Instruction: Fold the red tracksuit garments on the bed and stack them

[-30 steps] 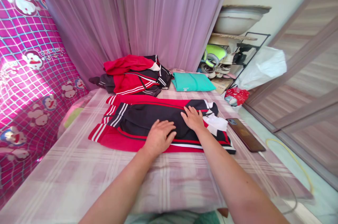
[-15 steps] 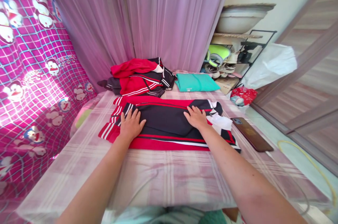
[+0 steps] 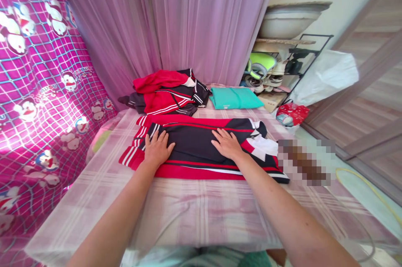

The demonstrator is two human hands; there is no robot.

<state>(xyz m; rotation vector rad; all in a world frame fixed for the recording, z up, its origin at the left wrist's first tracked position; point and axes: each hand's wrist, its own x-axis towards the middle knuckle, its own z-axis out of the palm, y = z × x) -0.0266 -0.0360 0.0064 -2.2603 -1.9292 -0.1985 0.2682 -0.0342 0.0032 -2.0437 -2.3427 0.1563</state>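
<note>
A red, black and white striped jacket [image 3: 194,143] lies flat in front of me, its sleeves laid lengthwise over the body. On its left part, close to the white-striped cuffs, my left hand [image 3: 158,148] rests with fingers spread. My right hand [image 3: 226,143] lies palm down on the black fabric right of the middle, its fingers apart too. Neither hand grips the cloth. Behind the jacket is a crumpled heap of red and black clothes [image 3: 169,93]. To the right of that heap sits a folded turquoise cloth [image 3: 237,98].
A plaid cloth [image 3: 201,212] covers the table. At its right edge a blurred-out brown object [image 3: 303,162] lies with a cable. Farther right stand a shoe rack [image 3: 309,52] and a white bag [image 3: 329,76]. Purple curtains [image 3: 194,19] hang behind; pink patterned fabric [image 3: 37,91] hangs at left.
My right hand has slid a little to the left across the black fabric. The left hand stays in place on the jacket. The view has shifted slightly.
</note>
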